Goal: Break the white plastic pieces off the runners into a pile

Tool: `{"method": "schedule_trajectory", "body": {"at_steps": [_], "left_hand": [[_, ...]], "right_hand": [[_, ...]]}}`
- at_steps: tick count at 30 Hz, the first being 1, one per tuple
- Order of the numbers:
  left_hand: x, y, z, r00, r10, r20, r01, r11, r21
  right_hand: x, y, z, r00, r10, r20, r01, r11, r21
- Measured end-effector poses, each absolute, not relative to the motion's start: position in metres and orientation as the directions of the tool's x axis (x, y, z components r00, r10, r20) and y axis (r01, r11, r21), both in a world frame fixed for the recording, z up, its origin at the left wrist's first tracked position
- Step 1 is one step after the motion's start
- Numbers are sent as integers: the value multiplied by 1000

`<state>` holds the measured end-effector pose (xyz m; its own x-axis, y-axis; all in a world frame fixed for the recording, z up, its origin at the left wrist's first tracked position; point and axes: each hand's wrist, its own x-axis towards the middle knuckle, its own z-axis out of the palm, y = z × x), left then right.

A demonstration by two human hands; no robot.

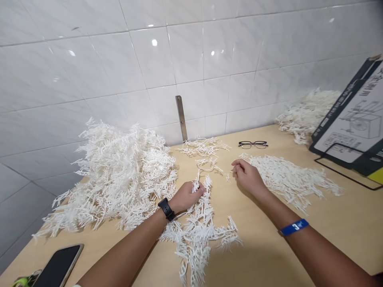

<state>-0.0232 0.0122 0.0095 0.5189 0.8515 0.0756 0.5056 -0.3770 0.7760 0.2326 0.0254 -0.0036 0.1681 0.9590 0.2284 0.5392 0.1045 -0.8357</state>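
My left hand (189,196), with a black watch on its wrist, is closed on a white branched plastic strand (200,179) that sticks up past the thumb. Under and in front of that hand spreads a loose bunch of similar white strands (194,235). My right hand (247,177) hovers over or rests on the table, fingers curled into a pinch; what they hold, if anything, is hidden. Just left of its fingertips lies a tiny white piece (228,177). A flat spread of small white pieces (287,177) lies beside the right hand.
A tall heap of white strands (125,175) stands at left. Thin bare strands (205,147) and eyeglasses (253,144) lie near the tiled wall (209,48). At right are a printed box (353,123), a black wire stand (347,171) and another white pile (308,109). A phone (60,265) lies front left.
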Motion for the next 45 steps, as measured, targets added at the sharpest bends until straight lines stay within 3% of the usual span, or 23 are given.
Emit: {"method": "schedule_trajectory", "body": {"at_steps": [3, 5, 9, 12, 15, 18, 21, 23, 32, 38, 45], "left_hand": [[-23, 12, 10, 507, 858, 80, 503, -370, 781], [-22, 12, 9, 508, 858, 78, 502, -368, 783], [-23, 12, 8, 516, 854, 66, 498, -362, 788], [-24, 13, 8, 530, 846, 61, 504, -372, 779], [-24, 13, 8, 557, 828, 64, 495, -393, 775], [-25, 14, 7, 580, 812, 72, 475, -408, 780], [-26, 15, 5, 598, 798, 77, 455, -417, 787], [-26, 16, 4, 612, 787, 79, 441, -422, 792], [-27, 17, 2, 621, 779, 82, 443, -436, 783], [-27, 16, 3, 636, 767, 88, 435, -450, 780], [-24, 15, 8, 627, 777, 56, 475, -438, 763]], "right_hand": [[217, 28, -15, 46, 998, 39, 188, 29, -982], [215, 34, -22, 59, 998, -37, 102, -43, -994], [236, 42, -26, 315, 944, 102, 313, -1, -950], [246, 38, -18, 376, 898, 227, 461, 31, -887], [235, 27, -8, 237, 941, 241, 450, 113, -886], [213, 16, -2, -61, 969, 241, 453, 242, -858], [198, 9, -1, -367, 891, 266, 408, 412, -815], [194, 7, -1, -473, 835, 280, 375, 479, -794], [193, 8, -4, -528, 790, 313, 383, 550, -742], [195, 10, -5, -510, 817, 269, 511, 539, -669], [197, 7, -1, -428, 885, 185, 741, 460, -489]]}}
